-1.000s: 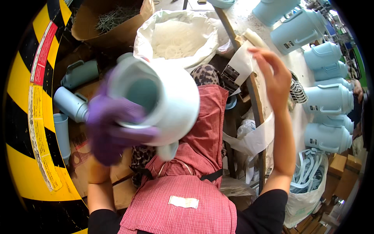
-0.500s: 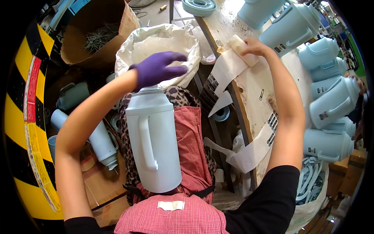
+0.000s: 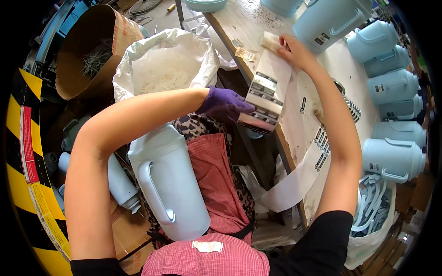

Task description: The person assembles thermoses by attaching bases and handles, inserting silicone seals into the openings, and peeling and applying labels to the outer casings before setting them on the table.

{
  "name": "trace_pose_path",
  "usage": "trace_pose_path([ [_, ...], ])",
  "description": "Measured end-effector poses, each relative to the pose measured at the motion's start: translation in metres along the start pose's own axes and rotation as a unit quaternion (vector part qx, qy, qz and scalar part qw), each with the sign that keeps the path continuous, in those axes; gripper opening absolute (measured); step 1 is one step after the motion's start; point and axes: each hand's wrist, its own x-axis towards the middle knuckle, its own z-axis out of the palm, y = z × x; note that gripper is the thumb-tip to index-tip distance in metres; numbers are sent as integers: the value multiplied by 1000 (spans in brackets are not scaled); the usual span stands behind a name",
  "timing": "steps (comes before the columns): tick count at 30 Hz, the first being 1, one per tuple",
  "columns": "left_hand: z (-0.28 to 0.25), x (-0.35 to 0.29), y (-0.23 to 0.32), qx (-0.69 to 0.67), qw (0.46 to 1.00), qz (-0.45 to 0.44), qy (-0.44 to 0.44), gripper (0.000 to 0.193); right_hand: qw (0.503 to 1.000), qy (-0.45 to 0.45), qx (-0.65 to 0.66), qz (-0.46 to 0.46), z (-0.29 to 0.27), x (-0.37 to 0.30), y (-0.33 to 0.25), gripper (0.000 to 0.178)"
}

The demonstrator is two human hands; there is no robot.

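Note:
A pale blue jug-shaped flask body (image 3: 177, 184) with a side handle lies in my lap, its top pointing away from me. My right hand (image 3: 294, 53), bare, grips the rolled end of a white label strip (image 3: 271, 83) over the bench. Toward its lower end the strip carries dark printed labels. At that end my left hand (image 3: 225, 105), in a purple glove, has its fingers closed at the strip's edge; its fingertips are partly blurred. Neither hand touches the flask.
Several pale blue flasks (image 3: 389, 154) line the bench's right side. Another strip (image 3: 294, 179) trails off the bench (image 3: 294, 124). A white sack (image 3: 170, 60) of translucent rings and a carton (image 3: 92, 50) of thin rods stand ahead. A bag (image 3: 373, 207) of handles sits at right.
My left hand has moved from above the flask's top rightward to the label strip. The strip is now drawn out straighter. The flask leans further left, and the whole view has shifted.

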Motion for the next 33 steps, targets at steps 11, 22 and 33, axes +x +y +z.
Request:
trace_pose_path([
  [11, 44, 3, 116, -249, 958, -136, 37, 35, 954, 62, 293, 31, 33, -78, 13, 34],
  [22, 35, -186, 107, 94, 890, 88, 438, 52, 962, 230, 114, 91, 62, -105, -41, 32],
  [33, 185, -316, -73, -78, 710, 149, 684, 34, 926, 309, 151, 153, 81, -123, -81, 22],
])
